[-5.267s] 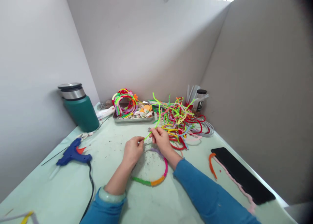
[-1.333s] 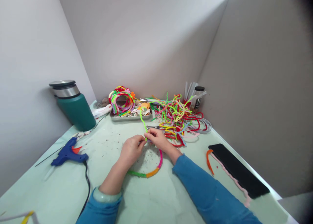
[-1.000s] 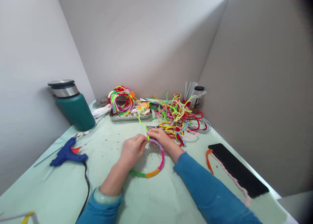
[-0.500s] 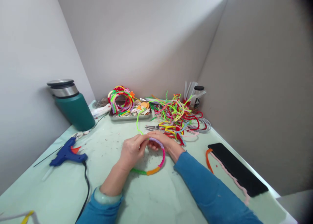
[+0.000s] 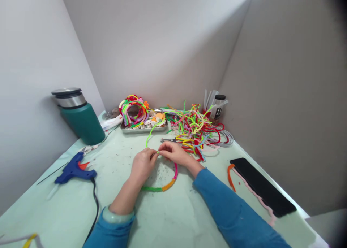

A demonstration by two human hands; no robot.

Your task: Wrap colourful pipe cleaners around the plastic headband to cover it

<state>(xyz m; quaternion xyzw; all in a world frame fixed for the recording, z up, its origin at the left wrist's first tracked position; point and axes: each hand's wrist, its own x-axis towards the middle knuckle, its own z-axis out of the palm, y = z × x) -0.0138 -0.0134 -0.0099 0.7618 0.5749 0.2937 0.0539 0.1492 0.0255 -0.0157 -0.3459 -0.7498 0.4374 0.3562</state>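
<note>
A ring wrapped in coloured pipe cleaner [image 5: 168, 185], with green, orange and pink stretches showing, hangs below my hands. My left hand [image 5: 142, 165] is closed in a pinch on its upper left part, which the fingers hide. From between the fingers a loose lime-green pipe cleaner [image 5: 149, 135] curves up towards the metal tray. My right hand [image 5: 175, 154] has thumb and forefinger pinched on a short lime-green bit at the top of the ring, tip to tip with the left fingers. Just behind the right hand lie scissors [image 5: 168, 140].
A metal tray [image 5: 143, 131] at the back holds small parts and finished-looking coloured rings [image 5: 135, 112]. Tangled pipe cleaners [image 5: 195, 123] lie right of it. A blue glue gun [image 5: 74, 170] and green bottle [image 5: 82, 121] are left; a black phone-like slab [image 5: 264, 186] is right.
My right hand has come out from behind the ring to its top, meeting the left fingertips. The ring has shifted slightly left, and the loose lime-green end has swung left.
</note>
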